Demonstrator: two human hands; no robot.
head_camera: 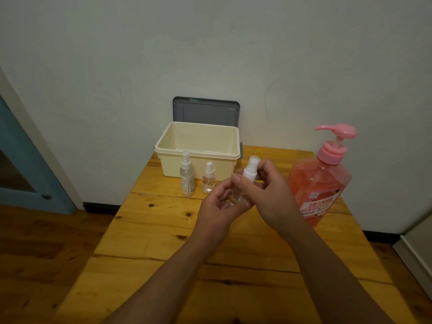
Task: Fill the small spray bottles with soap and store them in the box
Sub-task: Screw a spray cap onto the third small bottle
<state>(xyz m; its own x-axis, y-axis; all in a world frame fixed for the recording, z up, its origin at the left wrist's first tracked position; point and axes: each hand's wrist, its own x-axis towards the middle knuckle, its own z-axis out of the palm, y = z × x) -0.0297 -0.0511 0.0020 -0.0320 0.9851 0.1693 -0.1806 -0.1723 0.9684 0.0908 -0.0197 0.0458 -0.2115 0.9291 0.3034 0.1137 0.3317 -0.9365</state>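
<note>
I hold a small clear spray bottle [248,176] with a white spray head over the middle of the wooden table [163,242]. My left hand [222,204] grips its clear body from below. My right hand [268,185] pinches the white spray head. A taller spray bottle [187,177] and a short one [208,180] stand upright in front of the cream box [198,153], which is open and looks empty. A big pink pump bottle of soap [322,181] stands at the right, just beyond my right hand.
The box's grey lid [205,112] leans against the white wall behind the box. The table's left edge drops to a wooden floor [46,242]. A blue door [23,164] is at the far left.
</note>
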